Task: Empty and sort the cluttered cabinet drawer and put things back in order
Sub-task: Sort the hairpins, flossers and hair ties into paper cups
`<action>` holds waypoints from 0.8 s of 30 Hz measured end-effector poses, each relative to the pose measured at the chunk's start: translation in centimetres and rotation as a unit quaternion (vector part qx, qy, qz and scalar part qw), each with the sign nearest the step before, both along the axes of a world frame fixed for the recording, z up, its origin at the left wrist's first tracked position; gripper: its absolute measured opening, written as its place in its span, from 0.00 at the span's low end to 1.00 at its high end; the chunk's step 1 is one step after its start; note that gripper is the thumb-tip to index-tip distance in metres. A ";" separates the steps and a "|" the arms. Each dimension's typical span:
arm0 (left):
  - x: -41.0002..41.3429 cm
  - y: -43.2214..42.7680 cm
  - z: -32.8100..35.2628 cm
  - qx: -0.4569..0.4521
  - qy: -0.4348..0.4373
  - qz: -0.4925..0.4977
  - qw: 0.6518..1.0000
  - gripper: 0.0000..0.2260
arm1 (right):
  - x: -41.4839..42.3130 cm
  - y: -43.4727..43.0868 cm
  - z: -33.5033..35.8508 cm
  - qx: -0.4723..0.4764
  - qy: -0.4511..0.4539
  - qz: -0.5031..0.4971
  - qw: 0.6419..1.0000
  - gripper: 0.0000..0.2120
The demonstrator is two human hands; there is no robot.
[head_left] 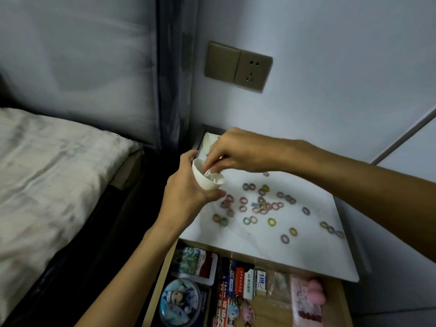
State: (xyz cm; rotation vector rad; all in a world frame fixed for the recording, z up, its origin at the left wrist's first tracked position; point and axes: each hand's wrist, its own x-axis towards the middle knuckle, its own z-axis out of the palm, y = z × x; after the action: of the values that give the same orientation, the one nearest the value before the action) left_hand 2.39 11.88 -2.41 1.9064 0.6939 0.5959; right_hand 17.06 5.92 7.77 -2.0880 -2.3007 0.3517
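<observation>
- Left hand (186, 192) gripped a small white cup (205, 179), fingers curled round its side and base; the cup was tilted, mouth toward the right hand, and held above the left rear part of the cabinet top (259, 246).
- Right hand (236, 152) reached in from above, fingertips (208, 169) bunched together at the cup's mouth; whether they pinched anything could not be told, the spot being blurred.
- A second cup (210, 141) appeared to lie on its side at the top's rear left corner, partly hidden behind the right hand.
- Small coloured rings (262, 206) lay scattered over the white top, thickest near the middle; a few lay apart near the right edge.
- Drawer (157, 289) stood open below the top's front edge; it held a round picture tin (180, 303), packets (238, 279) and a pink item (313, 289), set close together.
- Bed (47, 173) lay to the left; a socket (253, 69) sat on the wall above the cabinet.
</observation>
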 end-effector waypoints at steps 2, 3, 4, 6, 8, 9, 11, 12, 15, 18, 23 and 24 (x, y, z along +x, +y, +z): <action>0.1 -0.2 0.1 -0.015 -0.020 0.002 1.000 0.44 | -0.7 0.4 -0.6 -0.005 0.007 0.014 1.000 0.07; 0.2 -0.2 0.1 -0.020 -0.031 0.007 0.999 0.44 | -0.7 0.5 -0.8 0.009 0.026 0.002 1.000 0.07; 0.3 -0.2 0.1 -0.024 -0.039 0.012 0.999 0.44 | -0.6 0.5 -0.8 0.032 0.060 -0.025 0.997 0.08; 0.3 0.1 0.3 -0.029 -0.050 0.026 0.998 0.45 | 0.4 0.4 -0.9 0.082 0.173 -0.106 0.976 0.09; 0.2 0.6 0.4 -0.030 -0.064 0.041 0.997 0.45 | 2.3 0.4 -1.4 0.146 0.261 -0.180 0.937 0.10; 0.2 0.9 0.5 -0.029 -0.070 0.047 0.996 0.44 | 3.6 0.5 -1.9 0.172 0.275 -0.215 0.921 0.10; 0.0 1.6 0.7 -0.031 -0.074 0.053 0.995 0.44 | 6.8 0.7 -4.0 0.163 0.274 -0.285 0.904 0.10; -0.1 1.8 0.9 -0.033 -0.077 0.055 0.995 0.43 | 8.4 0.7 -5.3 0.128 0.256 -0.309 0.907 0.10; -0.2 2.7 1.1 -0.032 -0.080 0.068 0.994 0.41 | 12.3 1.3 -9.8 -0.009 0.136 -0.312 0.940 0.12; 0.1 3.4 0.9 -0.029 -0.082 0.078 0.993 0.40 | 13.8 2.3 -12.6 -0.016 0.084 -0.286 0.954 0.12; 0.4 3.7 0.5 -0.032 -0.076 0.084 0.993 0.40 | 14.1 4.0 -13.9 0.048 0.106 -0.291 0.950 0.13; 0.4 3.7 0.4 -0.033 -0.075 0.086 0.993 0.39 | 14.2 4.3 -14.0 0.062 0.113 -0.296 0.947 0.13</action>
State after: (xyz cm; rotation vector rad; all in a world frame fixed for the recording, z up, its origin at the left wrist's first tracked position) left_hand 2.80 15.62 -1.99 1.7327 0.7743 0.8065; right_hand 31.21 10.21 -6.22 -2.3838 -1.4392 0.3813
